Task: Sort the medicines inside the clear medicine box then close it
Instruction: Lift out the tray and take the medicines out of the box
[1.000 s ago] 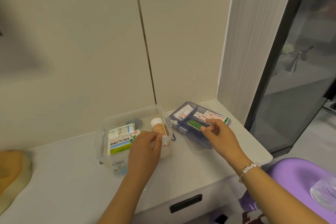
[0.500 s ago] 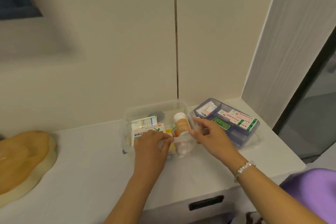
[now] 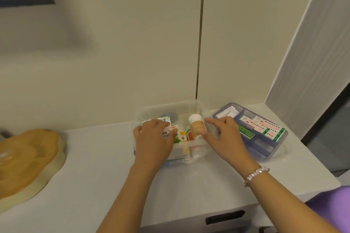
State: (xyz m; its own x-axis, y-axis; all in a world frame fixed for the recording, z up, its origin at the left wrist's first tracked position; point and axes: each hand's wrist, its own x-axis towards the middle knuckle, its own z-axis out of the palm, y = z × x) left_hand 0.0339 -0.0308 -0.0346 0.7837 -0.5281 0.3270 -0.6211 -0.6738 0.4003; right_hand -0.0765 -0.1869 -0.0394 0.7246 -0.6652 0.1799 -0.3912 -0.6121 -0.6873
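The clear medicine box [image 3: 171, 108] stands open on the white counter against the wall. Inside are white medicine cartons [image 3: 182, 136] on the left and a white bottle with an orange label [image 3: 197, 126] leaning on the right. My left hand [image 3: 153, 139] reaches into the left half, fingers curled over the top of a white carton and thumb on its face. My right hand [image 3: 225, 136] is at the box's right side with fingers spread, its thumb tip by the bottle. Right of it, a blue-tinted tray [image 3: 265, 152] holds flat medicine packs [image 3: 265, 126].
A yellow-brown wooden slab [image 3: 28, 161] lies at the counter's left. The wall runs close behind the box, and a grey panel closes the right corner. A drawer handle [image 3: 225, 216] sits below the counter's front edge. A purple object [image 3: 331, 202] is at the bottom right.
My right hand left the blue tray and came to the clear box. Both hands met at the box's front, then spread: left onto the cartons, right beside the bottle. The view shifted left.
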